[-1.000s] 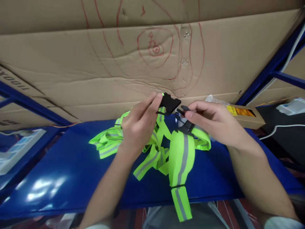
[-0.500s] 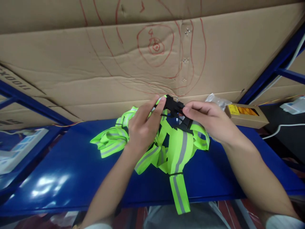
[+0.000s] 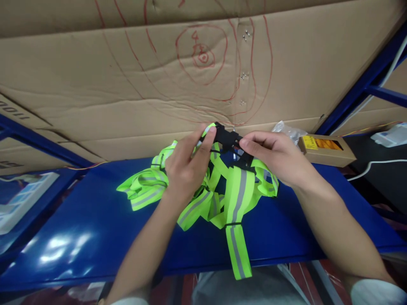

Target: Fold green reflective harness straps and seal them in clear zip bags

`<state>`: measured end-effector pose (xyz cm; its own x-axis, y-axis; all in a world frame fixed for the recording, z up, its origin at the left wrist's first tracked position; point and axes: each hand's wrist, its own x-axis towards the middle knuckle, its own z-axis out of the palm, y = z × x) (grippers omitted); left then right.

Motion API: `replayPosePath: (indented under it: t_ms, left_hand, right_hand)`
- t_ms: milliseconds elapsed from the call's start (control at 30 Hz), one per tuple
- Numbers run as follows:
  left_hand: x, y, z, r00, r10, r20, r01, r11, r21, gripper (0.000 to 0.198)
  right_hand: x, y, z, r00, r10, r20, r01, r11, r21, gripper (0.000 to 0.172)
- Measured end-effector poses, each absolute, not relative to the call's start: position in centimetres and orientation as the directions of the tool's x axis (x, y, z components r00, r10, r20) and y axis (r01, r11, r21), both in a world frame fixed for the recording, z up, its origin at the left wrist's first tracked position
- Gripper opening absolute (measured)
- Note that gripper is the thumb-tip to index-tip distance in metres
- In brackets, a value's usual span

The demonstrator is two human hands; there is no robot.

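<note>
1. Pinching black buckle (image 3: 226, 137) at 12 o'clock of the green straps (image 3: 237, 199), left hand (image 3: 184, 169) from 9, right hand (image 3: 276, 156) from 3, fingers closed on it.
2. Seemingly mating its halves above the blue shelf (image 3: 79, 220).
3. Next calls for a straight, aligned squeeze.

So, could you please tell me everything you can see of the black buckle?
The black buckle looks like matte plastic, a flat clasp whose two halves seem joined, held above the blue shelf. The left hand pinches its left end, the right hand its right. From it hang neon-yellow reflective straps.
</note>
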<state>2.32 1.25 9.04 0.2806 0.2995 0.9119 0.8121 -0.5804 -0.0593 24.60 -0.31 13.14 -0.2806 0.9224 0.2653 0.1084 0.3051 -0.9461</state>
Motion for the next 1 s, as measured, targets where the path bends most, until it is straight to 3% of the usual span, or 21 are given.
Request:
replayPosePath:
  t_ms: [67,167,300,567,700,800,900,1000]
  left_hand:
    - [2.3,1.2,8.9,0.288,0.333,0.898,0.775,-0.631,-0.014,0.038]
    - [2.6,1.2,8.5,0.308,0.335,0.89,0.742,-0.671,-0.005,0.041]
    - [3.2,0.9,8.7,0.323,0.311,0.894,0.746,-0.665,-0.039,0.044]
    - [3.4,-0.9,11.8,0.405,0.576,0.71,0.479,-0.795,0.371,0.05]
    - [2.1,-0.7,12.4,0.441,0.642,0.628,0.415,-0.766,0.491,0.054]
    - [1.2,-0.4,12.9,0.458,0.678,0.575,0.381,-0.734,0.562,0.043]
    - [1.3,-0.7,13.5,0.302,0.703,0.643,0.482,-0.695,0.533,0.027]
    - [2.1,-1.7,13.7,0.154,0.63,0.761,0.691,-0.619,0.372,0.018]
  right_hand:
    - [24.3,-0.1,12.7,-0.245,0.928,0.28,0.057,0.302,-0.952,0.037]
    - [23.8,0.1,12.3,-0.204,0.935,0.289,-0.03,0.289,-0.957,0.059]
    - [23.5,0.3,12.3,-0.195,0.934,0.299,-0.09,0.286,-0.954,0.058]
    - [22.9,0.0,12.0,-0.114,0.905,0.41,-0.061,0.405,-0.912,0.038]
    - [22.9,-0.1,12.1,-0.135,0.902,0.409,-0.106,0.397,-0.911,0.036]
    - [23.2,0.3,11.9,-0.121,0.913,0.391,-0.127,0.376,-0.918,0.037]
    - [23.3,0.7,11.5,-0.084,0.918,0.387,-0.126,0.375,-0.918,0.035]
    - [23.0,0.7,11.3,-0.059,0.916,0.397,-0.113,0.389,-0.914,0.033]
